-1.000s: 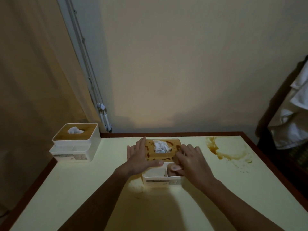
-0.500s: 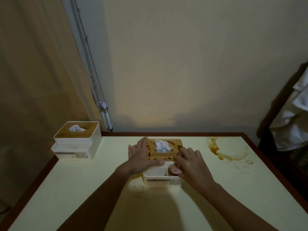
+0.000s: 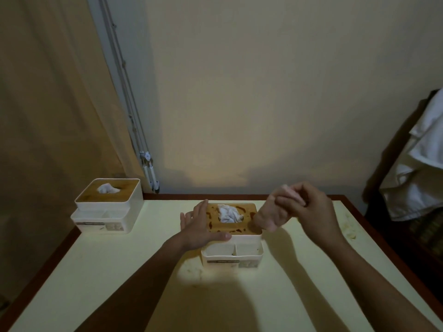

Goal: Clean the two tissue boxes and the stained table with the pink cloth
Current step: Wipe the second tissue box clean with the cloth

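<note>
Right hand now up off tissue box, fingers round pink cloth

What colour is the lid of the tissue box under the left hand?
The lid is wood-brown with dark brown blotches; the head view shows it.

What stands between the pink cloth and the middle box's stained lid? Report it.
Nothing visible: the right hand holds the pink cloth by the right edge of the lid. The left hand covers its left edge; a tissue pokes up in the middle.
</note>
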